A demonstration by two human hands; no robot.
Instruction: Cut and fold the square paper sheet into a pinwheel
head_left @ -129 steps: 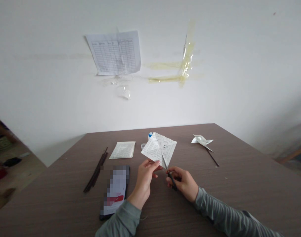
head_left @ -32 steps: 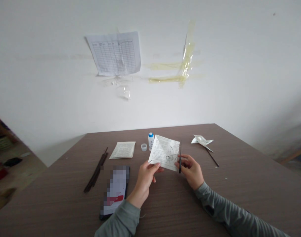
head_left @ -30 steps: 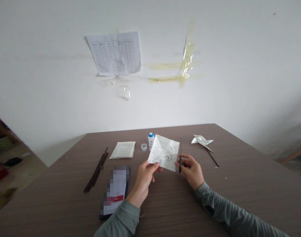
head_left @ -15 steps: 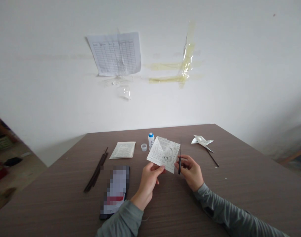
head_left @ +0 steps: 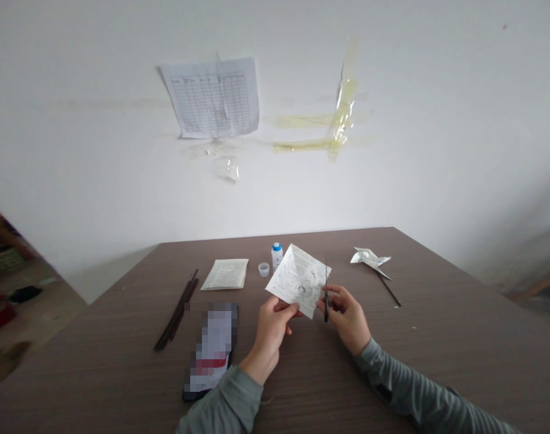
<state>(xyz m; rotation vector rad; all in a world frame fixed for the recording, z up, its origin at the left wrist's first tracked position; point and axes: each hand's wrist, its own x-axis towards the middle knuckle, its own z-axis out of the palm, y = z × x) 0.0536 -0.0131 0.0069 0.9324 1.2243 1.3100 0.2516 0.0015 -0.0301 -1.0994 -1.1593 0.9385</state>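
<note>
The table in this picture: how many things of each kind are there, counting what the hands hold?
Printed paper pieces: 2 (flat sheet; square in the left hand)
Scissors: 1 in the right hand
Small bottles: 1
Small clear cups: 1
Phones: 1
Bundles of dark sticks: 1
Paper pinwheels on sticks: 1
Total: 8

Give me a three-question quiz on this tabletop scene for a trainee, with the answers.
1. True or false: the person's right hand holds slim dark scissors upright.
2. Multiple choice: what does the left hand grip? A) a smartphone; B) a printed white paper square; C) a bundle of dark sticks.
3. Fill in the blank: the small white bottle has a ____ cap.

Key: 1 true; 2 B; 3 blue.
</note>
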